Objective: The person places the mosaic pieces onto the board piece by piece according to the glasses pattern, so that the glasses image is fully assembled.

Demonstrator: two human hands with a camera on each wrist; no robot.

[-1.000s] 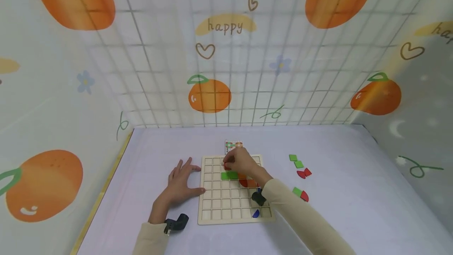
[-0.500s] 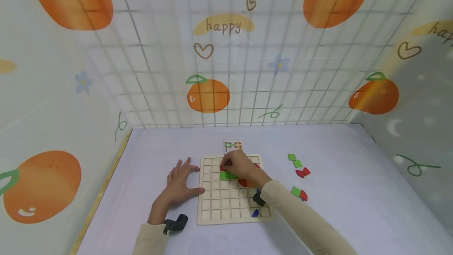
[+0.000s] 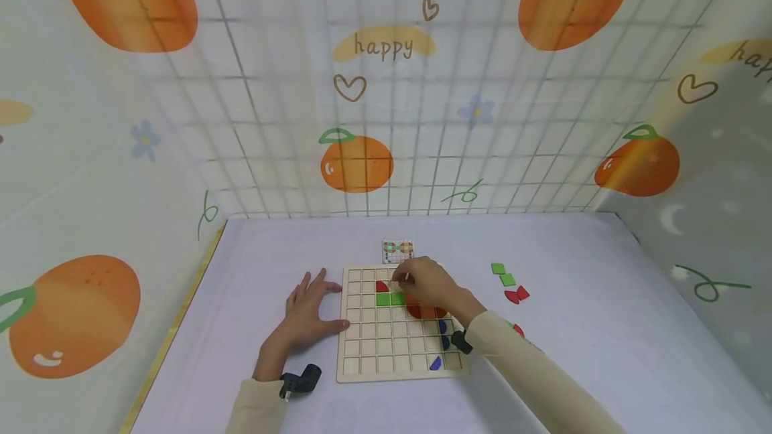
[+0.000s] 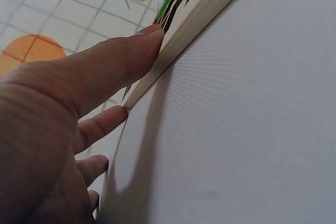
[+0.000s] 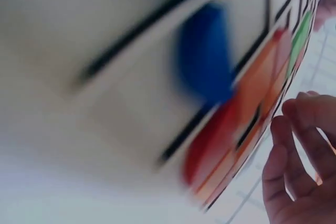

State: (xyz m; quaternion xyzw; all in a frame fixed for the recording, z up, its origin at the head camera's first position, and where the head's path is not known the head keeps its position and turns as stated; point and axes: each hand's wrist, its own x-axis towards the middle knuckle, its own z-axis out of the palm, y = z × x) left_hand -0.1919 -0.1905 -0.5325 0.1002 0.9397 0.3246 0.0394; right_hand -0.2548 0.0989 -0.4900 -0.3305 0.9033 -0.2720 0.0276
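A wooden grid board (image 3: pixel 368 353) lies on the white table. My left hand (image 3: pixel 307 313) rests flat beside it, thumb against the board's left edge (image 4: pixel 199 19). My right hand (image 3: pixel 425 280) hovers over the board's upper middle with loosely curled fingers (image 5: pixel 299 166) and holds nothing. A red quarter-round piece (image 3: pixel 382 286) sits in a cell just left of that hand. Below it lie two green squares (image 3: pixel 391 299), orange and red pieces (image 3: pixel 422 312) and blue pieces (image 3: pixel 443 325). The right wrist view is blurred and shows blue (image 5: pixel 205 51) and orange (image 5: pixel 257 93) pieces close up.
A small pattern card (image 3: pixel 398 250) lies behind the board. Loose green squares (image 3: pixel 503 274) and red pieces (image 3: pixel 517 295) lie on the table to the right, with one more red piece (image 3: pixel 519 330) beside my right sleeve. Patterned walls enclose the table on three sides.
My right hand has let go of the red quarter-round piece, which now sits in its cell, and has drawn back to the right. My left hand has not moved.
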